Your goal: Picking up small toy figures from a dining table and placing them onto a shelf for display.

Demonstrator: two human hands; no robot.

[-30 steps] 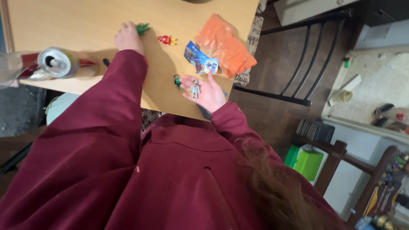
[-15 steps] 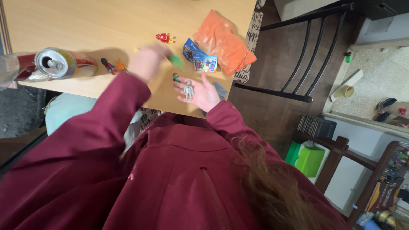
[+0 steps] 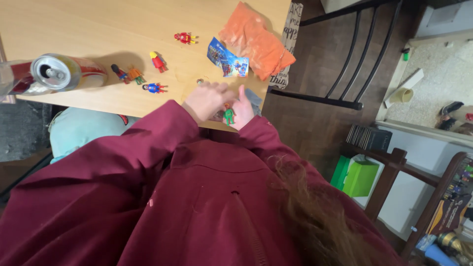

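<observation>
My left hand [image 3: 204,101] and my right hand [image 3: 243,112] meet at the near edge of the wooden table [image 3: 98,29]. A small green toy figure [image 3: 228,116] sits between them, against my right palm with my left fingers curled over it. The grey figure that lay in my right palm is hidden. Several toy figures lie on the table: a red one [image 3: 185,37], a red and yellow one [image 3: 157,61], a dark one [image 3: 118,73] beside an orange one [image 3: 136,75], and a blue one [image 3: 154,88].
A drink can [image 3: 59,71] lies on its side at the table's left edge. A blue leaflet [image 3: 227,58] and an orange bag [image 3: 256,42] lie at the far right corner. A black metal chair [image 3: 345,59] stands to the right, with a green box [image 3: 358,178] on the floor.
My left hand carried the green figure from the far side of the table to my right palm. Figures it covered now show on the table. My right hand curled in.
</observation>
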